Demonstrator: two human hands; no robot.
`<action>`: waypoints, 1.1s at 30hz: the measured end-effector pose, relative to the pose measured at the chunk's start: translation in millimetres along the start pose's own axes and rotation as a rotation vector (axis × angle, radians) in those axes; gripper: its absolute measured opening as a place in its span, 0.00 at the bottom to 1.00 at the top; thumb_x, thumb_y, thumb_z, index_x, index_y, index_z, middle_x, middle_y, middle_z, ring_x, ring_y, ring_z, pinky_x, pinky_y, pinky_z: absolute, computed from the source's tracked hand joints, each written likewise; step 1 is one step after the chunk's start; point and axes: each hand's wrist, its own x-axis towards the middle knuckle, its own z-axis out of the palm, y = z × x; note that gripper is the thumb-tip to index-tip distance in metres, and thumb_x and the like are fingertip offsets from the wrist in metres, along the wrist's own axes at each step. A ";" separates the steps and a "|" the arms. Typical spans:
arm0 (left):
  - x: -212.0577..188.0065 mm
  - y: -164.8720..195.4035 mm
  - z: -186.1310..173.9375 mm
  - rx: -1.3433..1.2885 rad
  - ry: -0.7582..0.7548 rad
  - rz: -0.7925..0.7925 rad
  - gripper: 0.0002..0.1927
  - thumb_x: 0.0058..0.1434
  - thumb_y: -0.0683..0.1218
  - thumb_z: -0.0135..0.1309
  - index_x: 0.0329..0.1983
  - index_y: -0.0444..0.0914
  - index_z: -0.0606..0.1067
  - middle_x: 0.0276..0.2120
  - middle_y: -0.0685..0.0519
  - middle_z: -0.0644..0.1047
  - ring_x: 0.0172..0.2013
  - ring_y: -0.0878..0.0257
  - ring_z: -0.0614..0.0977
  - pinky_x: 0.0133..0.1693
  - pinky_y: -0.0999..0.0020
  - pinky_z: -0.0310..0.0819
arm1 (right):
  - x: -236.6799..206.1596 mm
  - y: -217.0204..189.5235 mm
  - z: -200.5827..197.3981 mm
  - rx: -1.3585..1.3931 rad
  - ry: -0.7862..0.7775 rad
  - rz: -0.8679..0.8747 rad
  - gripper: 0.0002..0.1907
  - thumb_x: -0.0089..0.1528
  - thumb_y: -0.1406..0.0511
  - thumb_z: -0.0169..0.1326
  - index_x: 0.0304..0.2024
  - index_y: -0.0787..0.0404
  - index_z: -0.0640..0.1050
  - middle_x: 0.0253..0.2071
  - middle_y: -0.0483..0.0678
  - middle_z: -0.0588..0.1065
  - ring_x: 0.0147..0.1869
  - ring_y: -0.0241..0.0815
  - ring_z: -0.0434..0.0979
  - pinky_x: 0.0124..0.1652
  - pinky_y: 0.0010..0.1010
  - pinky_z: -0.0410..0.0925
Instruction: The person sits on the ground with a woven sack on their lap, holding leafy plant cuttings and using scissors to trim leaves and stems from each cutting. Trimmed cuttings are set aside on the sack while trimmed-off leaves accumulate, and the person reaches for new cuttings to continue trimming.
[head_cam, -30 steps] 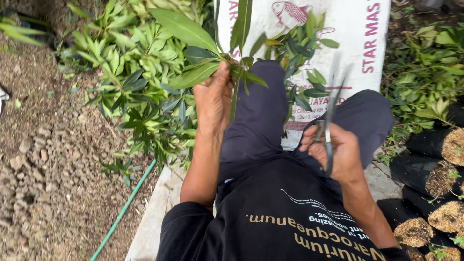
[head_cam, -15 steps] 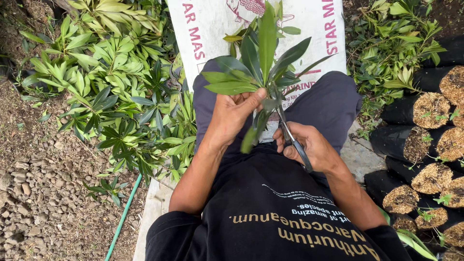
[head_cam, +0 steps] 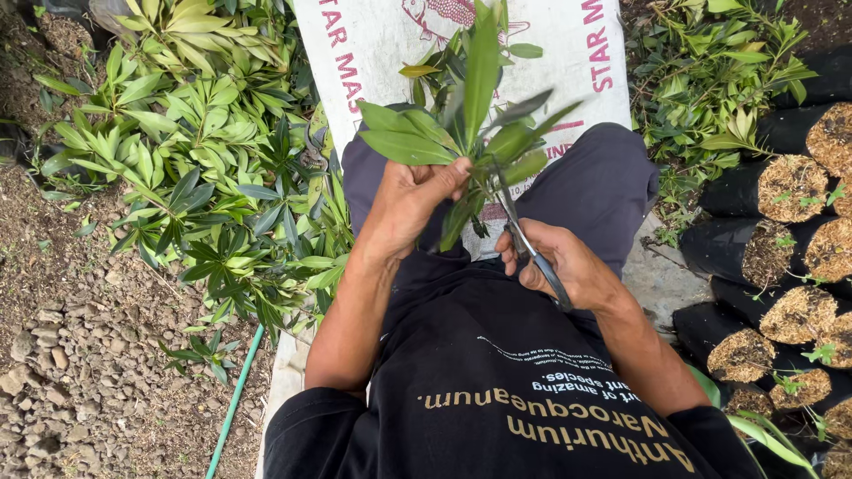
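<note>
My left hand (head_cam: 410,202) grips a leafy green cutting (head_cam: 470,115) by its stem and holds it upright over my lap. My right hand (head_cam: 561,263) is closed on a pair of scissors (head_cam: 525,239), whose blades point up into the base of the cutting, among its lower leaves. Whether the blades are touching the stem is hidden by the leaves. I sit with my knees apart, in dark trousers and a black shirt.
A pile of cut leafy branches (head_cam: 204,168) lies at my left on gravel soil. A white printed sack (head_cam: 373,53) is spread under my legs. Black nursery bags filled with husk (head_cam: 790,257) stand at the right. A green hose (head_cam: 232,399) runs along the ground.
My left hand has lifted a cutting from the pile and brought it in front of me. My right hand has lowered the scissors from an upright hold to the cutting's base.
</note>
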 end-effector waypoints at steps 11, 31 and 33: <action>5.1 -20.0 9.0 -0.085 0.228 0.054 0.07 0.72 0.43 0.57 0.40 0.33 0.77 0.30 0.55 0.77 0.32 0.69 0.75 0.39 0.72 0.69 | 0.1 29.2 3.5 0.087 0.195 0.138 0.19 0.62 0.57 0.64 0.32 0.67 0.77 0.24 0.45 0.73 0.22 0.33 0.74 0.23 0.24 0.65; -1.4 -33.4 31.3 -0.329 0.321 0.368 0.11 0.71 0.40 0.57 0.54 0.33 0.77 0.48 0.51 0.80 0.49 0.63 0.80 0.56 0.66 0.72 | 18.8 -8.3 21.4 0.598 -0.318 0.068 0.55 0.48 0.25 0.53 0.43 0.72 0.73 0.32 0.47 0.71 0.34 0.40 0.76 0.28 0.26 0.67; -1.6 -36.7 33.5 -0.315 0.357 0.363 0.11 0.70 0.40 0.57 0.54 0.34 0.77 0.48 0.53 0.80 0.49 0.65 0.80 0.55 0.67 0.72 | 17.8 12.5 16.2 0.751 -0.311 0.075 0.51 0.51 0.28 0.53 0.42 0.71 0.73 0.31 0.46 0.69 0.30 0.37 0.74 0.26 0.24 0.65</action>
